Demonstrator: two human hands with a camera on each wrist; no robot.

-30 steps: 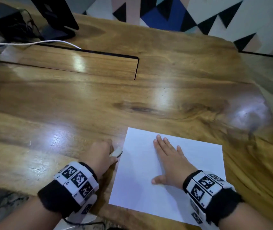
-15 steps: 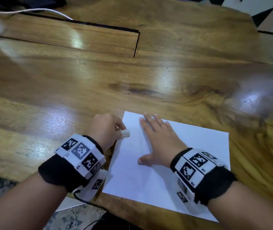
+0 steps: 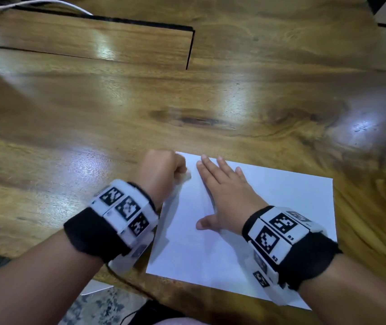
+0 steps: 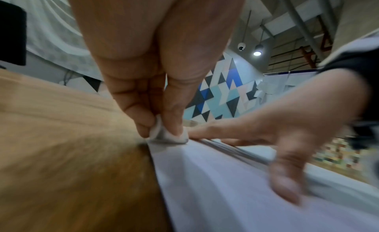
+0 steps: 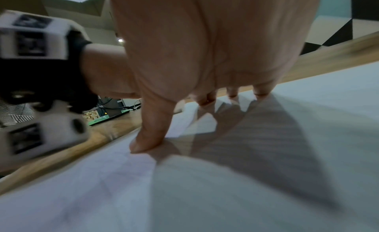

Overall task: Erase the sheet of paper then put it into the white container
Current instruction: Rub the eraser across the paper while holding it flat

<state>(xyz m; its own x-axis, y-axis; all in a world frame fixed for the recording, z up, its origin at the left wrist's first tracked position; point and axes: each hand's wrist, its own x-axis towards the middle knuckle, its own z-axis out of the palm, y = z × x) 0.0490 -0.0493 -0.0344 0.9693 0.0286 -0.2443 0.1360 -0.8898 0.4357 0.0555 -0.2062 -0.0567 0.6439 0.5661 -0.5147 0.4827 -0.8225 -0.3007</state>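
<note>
A white sheet of paper [image 3: 269, 221] lies flat near the wooden table's front edge. My right hand [image 3: 225, 195] rests on it with fingers straight and spread, palm down, pressing the left half of the paper [image 5: 266, 170]. My left hand [image 3: 164, 170] pinches a small white eraser [image 3: 186, 175] between thumb and fingers. In the left wrist view the eraser [image 4: 164, 135] touches the paper [image 4: 225, 187] at its far left corner, just beside the right hand's fingertips. No white container is in view.
The wooden table [image 3: 187, 102] stretches ahead, with a black-edged inset panel [image 3: 88, 41] at the back left and a white cable [image 3: 46, 3] beyond it. A patterned floor and a white object [image 3: 96, 287] show below the table's front edge.
The left hand has carried the eraser up along the paper's left edge to its far left corner. The right hand has slid up and left on the sheet. The head view has tilted down.
</note>
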